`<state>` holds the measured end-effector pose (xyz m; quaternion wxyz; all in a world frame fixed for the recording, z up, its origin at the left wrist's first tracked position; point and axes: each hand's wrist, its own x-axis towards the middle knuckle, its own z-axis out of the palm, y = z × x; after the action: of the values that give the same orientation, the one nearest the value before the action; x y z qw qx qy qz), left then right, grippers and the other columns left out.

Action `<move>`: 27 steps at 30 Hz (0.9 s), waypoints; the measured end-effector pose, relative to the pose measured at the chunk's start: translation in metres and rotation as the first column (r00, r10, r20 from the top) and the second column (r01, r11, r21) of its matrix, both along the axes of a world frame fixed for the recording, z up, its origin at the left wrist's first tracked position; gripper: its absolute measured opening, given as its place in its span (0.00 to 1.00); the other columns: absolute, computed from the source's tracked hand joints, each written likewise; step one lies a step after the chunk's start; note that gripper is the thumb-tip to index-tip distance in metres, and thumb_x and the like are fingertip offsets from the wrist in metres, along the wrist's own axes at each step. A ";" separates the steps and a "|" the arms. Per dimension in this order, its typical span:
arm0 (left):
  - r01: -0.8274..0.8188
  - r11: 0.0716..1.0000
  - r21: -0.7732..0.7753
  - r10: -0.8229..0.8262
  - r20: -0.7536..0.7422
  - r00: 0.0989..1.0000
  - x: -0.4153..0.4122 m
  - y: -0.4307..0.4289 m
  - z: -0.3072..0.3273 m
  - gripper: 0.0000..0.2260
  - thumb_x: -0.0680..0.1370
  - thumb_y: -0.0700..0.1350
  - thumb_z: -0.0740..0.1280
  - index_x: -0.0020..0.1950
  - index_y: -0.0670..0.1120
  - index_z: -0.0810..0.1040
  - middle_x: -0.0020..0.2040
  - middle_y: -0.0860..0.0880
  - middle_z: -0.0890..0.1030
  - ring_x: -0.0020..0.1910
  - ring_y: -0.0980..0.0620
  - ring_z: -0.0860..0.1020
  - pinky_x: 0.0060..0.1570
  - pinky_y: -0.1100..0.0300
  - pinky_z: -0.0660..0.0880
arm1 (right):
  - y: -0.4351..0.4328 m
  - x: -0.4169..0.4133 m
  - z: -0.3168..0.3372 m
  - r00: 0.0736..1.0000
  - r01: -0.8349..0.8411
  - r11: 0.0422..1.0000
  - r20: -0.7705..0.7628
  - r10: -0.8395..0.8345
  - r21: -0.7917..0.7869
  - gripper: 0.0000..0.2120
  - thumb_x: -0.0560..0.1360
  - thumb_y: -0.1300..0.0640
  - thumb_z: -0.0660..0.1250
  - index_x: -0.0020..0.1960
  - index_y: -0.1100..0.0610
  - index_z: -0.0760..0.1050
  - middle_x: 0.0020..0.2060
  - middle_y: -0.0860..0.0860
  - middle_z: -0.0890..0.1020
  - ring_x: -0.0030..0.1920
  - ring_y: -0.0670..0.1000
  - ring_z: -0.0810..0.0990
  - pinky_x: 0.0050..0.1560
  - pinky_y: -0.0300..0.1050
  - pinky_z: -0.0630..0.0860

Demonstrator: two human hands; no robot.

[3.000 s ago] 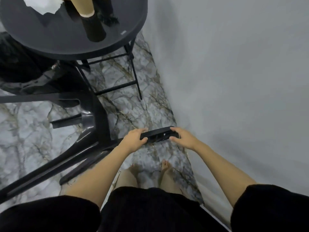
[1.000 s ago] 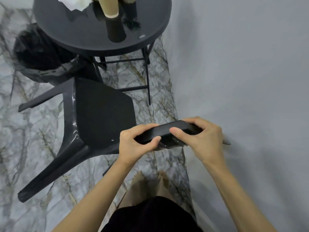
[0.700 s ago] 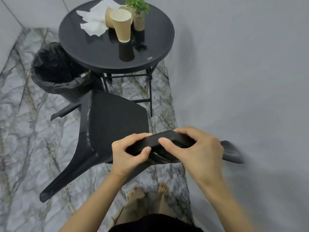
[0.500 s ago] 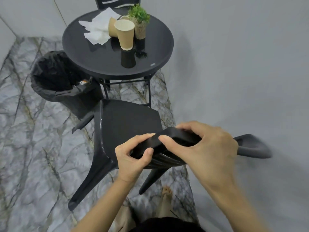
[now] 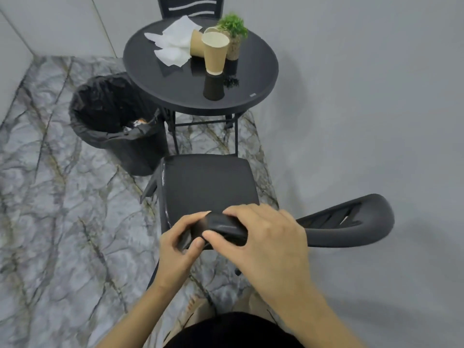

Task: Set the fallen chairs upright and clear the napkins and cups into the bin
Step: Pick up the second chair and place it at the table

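A black plastic chair (image 5: 208, 184) stands close to upright in front of me, its seat facing the round black table (image 5: 253, 71). My left hand (image 5: 179, 249) and my right hand (image 5: 266, 244) both grip the top of its backrest, which curves off to the right. On the table lie white napkins (image 5: 173, 43), one paper cup (image 5: 216, 52) standing and another cup (image 5: 197, 43) lying on its side. A bin (image 5: 110, 121) lined with a black bag stands left of the table.
A small potted plant (image 5: 233, 33) stands on the table behind the cups. A second black chair (image 5: 190, 6) is upright beyond the table. A grey wall runs along the right side. The floor is grey marble.
The chair has risen from lying on its side to standing nearly upright, lifted by both hands on the backrest. My view has tilted up, so the tabletop and bin show.
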<state>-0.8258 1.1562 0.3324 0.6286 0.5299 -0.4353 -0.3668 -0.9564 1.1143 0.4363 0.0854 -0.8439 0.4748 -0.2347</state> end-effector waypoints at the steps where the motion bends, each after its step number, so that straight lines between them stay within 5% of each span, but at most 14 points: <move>1: 0.003 1.000 -0.016 -0.003 0.009 1.000 0.004 0.006 0.007 0.19 0.69 0.67 0.65 0.54 0.58 0.78 0.50 0.56 0.83 0.50 0.56 0.80 0.50 0.64 0.77 | 0.004 0.004 0.000 0.999 -0.033 0.999 0.009 0.033 0.018 0.19 0.66 0.34 0.60 0.40 0.47 0.79 0.31 0.42 0.82 0.34 0.43 0.79 0.35 0.37 0.70; 9: -0.184 0.983 0.015 0.183 0.064 0.981 0.098 0.071 0.012 0.13 0.70 0.64 0.65 0.44 0.57 0.78 0.45 0.57 0.82 0.50 0.55 0.78 0.54 0.63 0.74 | 0.028 0.015 -0.014 0.970 -0.244 0.954 0.059 0.238 0.172 0.20 0.64 0.32 0.61 0.38 0.46 0.80 0.31 0.40 0.82 0.33 0.41 0.80 0.33 0.41 0.78; 12: -0.244 0.959 0.142 0.241 0.040 0.970 0.147 0.105 -0.010 0.09 0.71 0.56 0.61 0.46 0.57 0.78 0.48 0.57 0.82 0.55 0.51 0.77 0.60 0.50 0.70 | 0.025 0.019 -0.028 0.930 -0.354 0.915 -0.033 0.367 0.194 0.24 0.66 0.28 0.56 0.41 0.45 0.80 0.33 0.40 0.82 0.35 0.42 0.79 0.36 0.40 0.76; 15: -0.280 0.933 0.224 0.281 0.025 0.959 0.176 0.125 -0.018 0.13 0.70 0.62 0.64 0.49 0.57 0.77 0.51 0.57 0.82 0.57 0.48 0.76 0.63 0.43 0.67 | 0.008 0.012 -0.039 0.888 -0.429 0.872 -0.065 0.455 0.235 0.23 0.66 0.29 0.57 0.43 0.44 0.80 0.36 0.38 0.82 0.38 0.41 0.78 0.40 0.38 0.72; 22: -0.265 0.936 0.232 0.269 0.017 0.963 0.175 0.125 -0.019 0.10 0.72 0.55 0.59 0.50 0.55 0.76 0.51 0.58 0.82 0.57 0.50 0.75 0.62 0.50 0.68 | -0.028 -0.008 -0.046 0.854 -0.516 0.741 0.195 0.482 0.430 0.20 0.60 0.26 0.63 0.41 0.38 0.78 0.43 0.38 0.82 0.43 0.43 0.81 0.43 0.41 0.75; 27: -0.261 0.940 0.221 0.274 -0.030 0.961 0.174 0.123 -0.021 0.12 0.71 0.55 0.59 0.50 0.55 0.78 0.51 0.59 0.82 0.58 0.53 0.75 0.64 0.51 0.66 | -0.051 -0.033 -0.057 0.869 -0.492 0.749 0.295 0.397 0.443 0.14 0.57 0.40 0.70 0.41 0.43 0.79 0.44 0.41 0.82 0.44 0.45 0.81 0.44 0.32 0.73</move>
<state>-0.6515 1.2794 0.3110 0.6244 0.6377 -0.2980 -0.3386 -0.9892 1.0630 0.3792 0.3994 -0.8551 0.2939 -0.1512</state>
